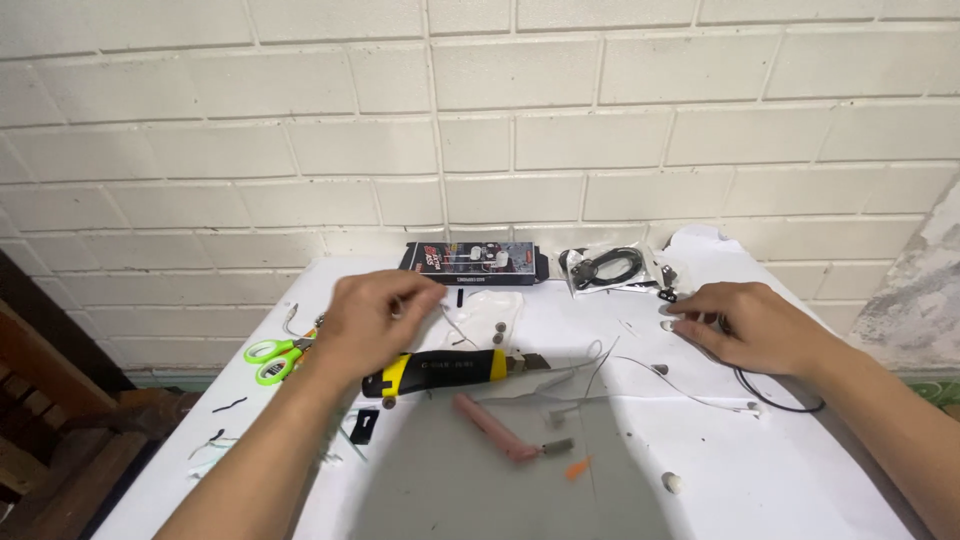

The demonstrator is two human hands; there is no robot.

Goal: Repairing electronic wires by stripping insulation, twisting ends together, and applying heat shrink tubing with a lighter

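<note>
Hands are over a white surface [760, 480] that stands against a white brick wall [480, 110]. The left hand [375, 320] hangs above a black and yellow knife [445, 370]. Its fingers [420, 293] are bent and pressed close, pinching a thin white wire [458, 328]. The right hand [745, 325] lies flat on the surface near the right side. Its fingers [695, 318] are close together and touch a tiny white part [666, 325].

A dark flat box [475, 264] lies at the back by the wall, with small earphones showing in its clear front. Next to it is a clear bag [608, 268] with a coiled black cable inside.

Green scissors [272, 358] lie near the left edge. A pink stick tool [492, 426] and a small orange bit [575, 468] lie in the middle, nearer the person. A black cable [775, 402] curls under the right wrist. A small white bud [672, 483] sits alone at the front.

The front right part of the surface has the most open room. The left edge is crowded with little black and white scraps
</note>
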